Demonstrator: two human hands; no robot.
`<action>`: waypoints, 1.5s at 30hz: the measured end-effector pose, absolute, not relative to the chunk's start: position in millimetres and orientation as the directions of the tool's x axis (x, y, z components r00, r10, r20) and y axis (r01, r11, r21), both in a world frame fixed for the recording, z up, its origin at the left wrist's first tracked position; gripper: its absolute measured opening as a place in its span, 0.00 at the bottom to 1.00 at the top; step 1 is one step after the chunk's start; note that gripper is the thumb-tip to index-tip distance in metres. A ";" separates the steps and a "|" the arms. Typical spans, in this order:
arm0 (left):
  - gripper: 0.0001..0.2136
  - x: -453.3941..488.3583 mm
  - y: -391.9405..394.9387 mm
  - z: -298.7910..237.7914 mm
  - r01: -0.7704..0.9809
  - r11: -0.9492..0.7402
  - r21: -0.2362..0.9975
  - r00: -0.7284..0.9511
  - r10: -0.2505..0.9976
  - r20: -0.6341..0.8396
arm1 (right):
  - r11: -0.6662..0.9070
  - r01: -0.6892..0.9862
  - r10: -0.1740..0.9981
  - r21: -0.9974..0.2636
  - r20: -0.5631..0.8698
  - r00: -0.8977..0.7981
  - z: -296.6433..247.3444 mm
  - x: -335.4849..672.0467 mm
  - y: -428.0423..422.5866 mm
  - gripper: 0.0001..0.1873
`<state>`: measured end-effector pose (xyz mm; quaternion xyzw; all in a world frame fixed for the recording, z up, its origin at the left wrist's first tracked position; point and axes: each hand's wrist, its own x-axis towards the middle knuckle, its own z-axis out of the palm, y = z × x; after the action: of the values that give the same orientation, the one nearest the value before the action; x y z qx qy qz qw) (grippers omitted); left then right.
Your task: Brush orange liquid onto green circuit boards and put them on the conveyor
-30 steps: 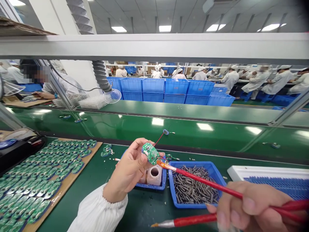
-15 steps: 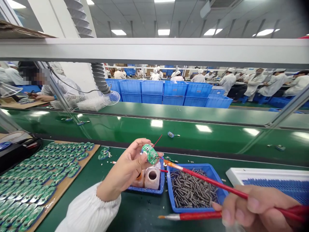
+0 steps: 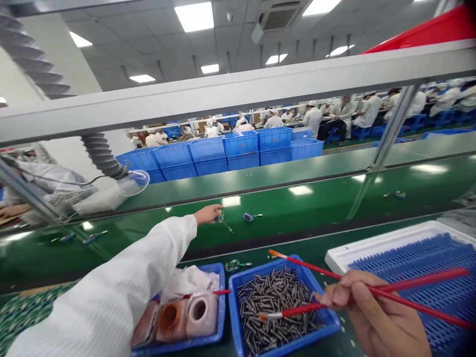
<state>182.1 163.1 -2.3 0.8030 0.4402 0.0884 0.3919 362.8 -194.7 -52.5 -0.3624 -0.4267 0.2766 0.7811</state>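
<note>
Reaching out open, the left hand (image 3: 208,214) sits just beside a small green board (image 3: 222,218) on the green belt (image 3: 297,204), seeming to pass it on, while the right hand (image 3: 366,310) grips red brushes (image 3: 308,268), so another board looks needed next.

Left hand (image 3: 207,214) now empty, circuit board (image 3: 222,218) on belt (image 3: 282,218)

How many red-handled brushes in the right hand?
2, both in the right hand. One red-handled brush has its orange tip above the blue tray; the silver-ferruled brush points over the screws. Fingers may hide more.
</note>
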 end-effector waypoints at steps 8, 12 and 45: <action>0.16 311.2 175.7 -57.2 0.688 -0.614 0.387 0.710 0.681 -0.181 | 0.536 -0.037 0.608 -0.844 0.355 0.711 -63.1 369.0 -196.5 0.05; 0.16 341.8 161.5 -74.0 0.666 -0.642 0.380 0.732 0.660 -0.169 | 0.522 0.008 0.599 -0.853 0.374 0.708 -61.9 373.1 -194.5 0.05; 0.11 -89.2 -98.7 -18.5 -0.501 0.111 0.858 -0.197 0.951 -0.238 | 0.651 0.208 0.743 -0.730 0.669 0.021 7.4 262.6 -139.2 0.06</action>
<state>-89.2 -98.7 -18.5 0.2437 0.4619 0.6205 0.5850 262.6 -139.2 7.4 -0.3573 -0.6654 0.2162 0.6188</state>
